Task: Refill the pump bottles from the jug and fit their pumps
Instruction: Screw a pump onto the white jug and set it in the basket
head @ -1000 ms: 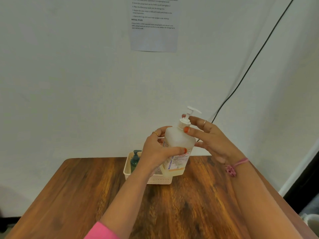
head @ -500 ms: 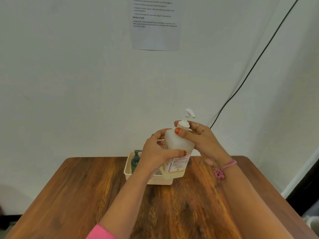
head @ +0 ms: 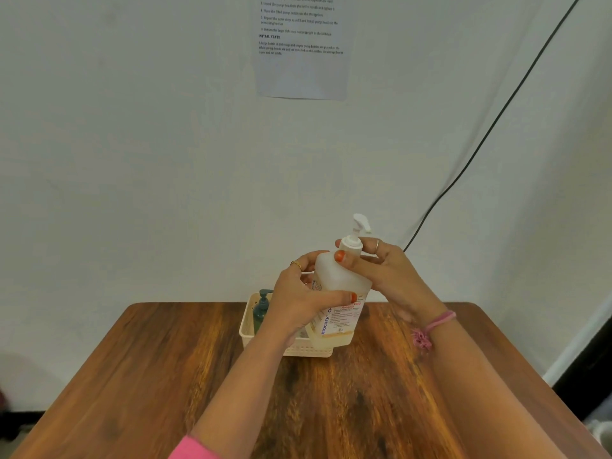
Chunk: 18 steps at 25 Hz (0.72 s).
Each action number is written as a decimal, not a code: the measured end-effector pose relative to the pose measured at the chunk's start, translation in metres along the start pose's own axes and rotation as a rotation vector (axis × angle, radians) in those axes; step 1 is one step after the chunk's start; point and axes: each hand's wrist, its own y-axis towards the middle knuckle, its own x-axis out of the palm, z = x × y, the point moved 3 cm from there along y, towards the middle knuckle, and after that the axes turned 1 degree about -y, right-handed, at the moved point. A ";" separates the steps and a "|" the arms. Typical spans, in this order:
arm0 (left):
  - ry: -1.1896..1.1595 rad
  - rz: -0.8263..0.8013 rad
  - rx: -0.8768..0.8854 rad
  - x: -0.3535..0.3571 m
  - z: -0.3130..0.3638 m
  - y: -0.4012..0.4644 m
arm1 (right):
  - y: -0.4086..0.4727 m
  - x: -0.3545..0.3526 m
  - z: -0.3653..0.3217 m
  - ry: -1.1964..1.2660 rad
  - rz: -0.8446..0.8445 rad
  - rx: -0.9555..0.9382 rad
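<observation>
Head view, items as I read them from my station:

Item: white pump bottle (head: 341,286), held up off the wooden table (head: 165,376), above the near right corner of the cream basket (head: 246,329); pale liquid shows only low in its base, so I judge it filled just partway.

Item: my left hand (head: 298,299), fingers wrapped round the bottle's body.

Item: my right hand (head: 381,270), thumb and fingers pinching the collar of the white pump (head: 356,236); pump seated in the neck, tightness not readable.

Item: dark green pump bottle (head: 261,309), upright in the basket, pump on; I count it finished.

Item: jug, not in view.

Left, by my reckoning: tighten, set this bottle in the basket
</observation>
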 end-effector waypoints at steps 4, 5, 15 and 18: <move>0.002 -0.002 0.007 -0.001 0.000 0.000 | -0.003 -0.006 0.006 0.039 -0.066 0.032; 0.002 -0.001 0.007 -0.001 0.000 0.000 | -0.004 -0.007 0.006 0.085 -0.067 0.009; -0.016 0.009 -0.018 0.001 -0.005 -0.002 | 0.001 0.010 0.014 -0.024 0.182 0.033; -0.018 0.005 -0.016 0.001 -0.004 -0.002 | 0.000 0.011 0.007 0.010 0.068 0.002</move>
